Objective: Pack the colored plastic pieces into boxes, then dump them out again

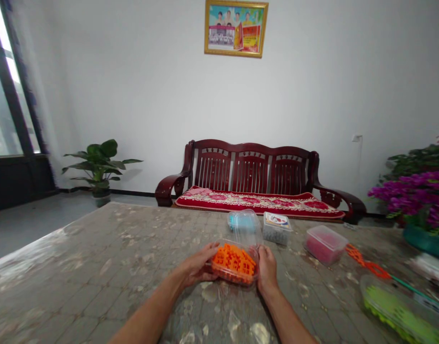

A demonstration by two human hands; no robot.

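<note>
Between my two hands is a clear plastic box (pixel 237 278) filled with orange interlocking plastic pieces (pixel 234 260). Its see-through lid (pixel 248 230) stands raised at the far side. My left hand (pixel 202 263) grips the box's left wall, thumb near the rim. On the opposite side my right hand (pixel 267 267) is closed around the right wall, close to the lid's edge. Both palms and some fingertips are hidden. Just behind the raised lid sits a box of blue pieces (pixel 237 222), partly covered by it.
A box of grey pieces (pixel 277 230) and a box of pink pieces (pixel 326 244) stand to the right on the patterned tablecloth (pixel 97 267). Farther right lie an orange chain-like strip (pixel 366 263), a box of green pieces (pixel 399 308) and purple flowers (pixel 416 196). A wooden bench (pixel 251 172) stands beyond.
</note>
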